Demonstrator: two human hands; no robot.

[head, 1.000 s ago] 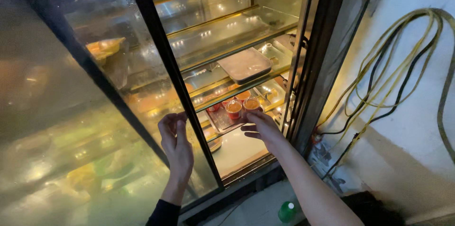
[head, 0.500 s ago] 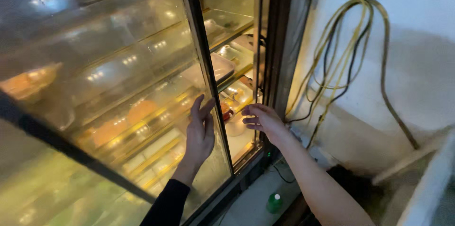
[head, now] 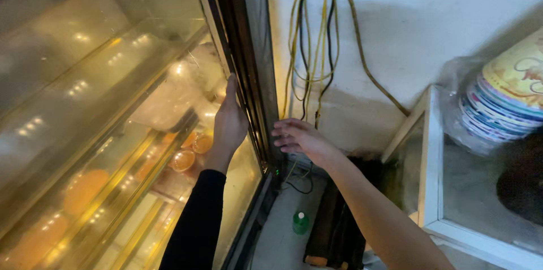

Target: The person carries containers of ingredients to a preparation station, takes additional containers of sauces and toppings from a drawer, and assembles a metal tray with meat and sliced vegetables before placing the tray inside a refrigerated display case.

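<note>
Sliding glass door (head: 141, 134) of display case sits drawn across to dark frame (head: 249, 77) at right — looks shut, though seam is dim, hard to confirm. Left hand (head: 229, 123) lies flat on glass at door edge, fingers extended, gripping nothing. Right hand (head: 300, 138) hovers just beside frame, fingers loosely spread, empty. Orange cups (head: 192, 151) on shelf behind glass; yellow cables (head: 308, 49) hang on wall.

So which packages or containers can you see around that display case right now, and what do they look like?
Small green bottle: on the floor below the right hand, white cap.
Stack of bowls: far right, in clear plastic wrap, coloured rims.
Orange cups: inside the case, behind the glass by the left hand.
</note>
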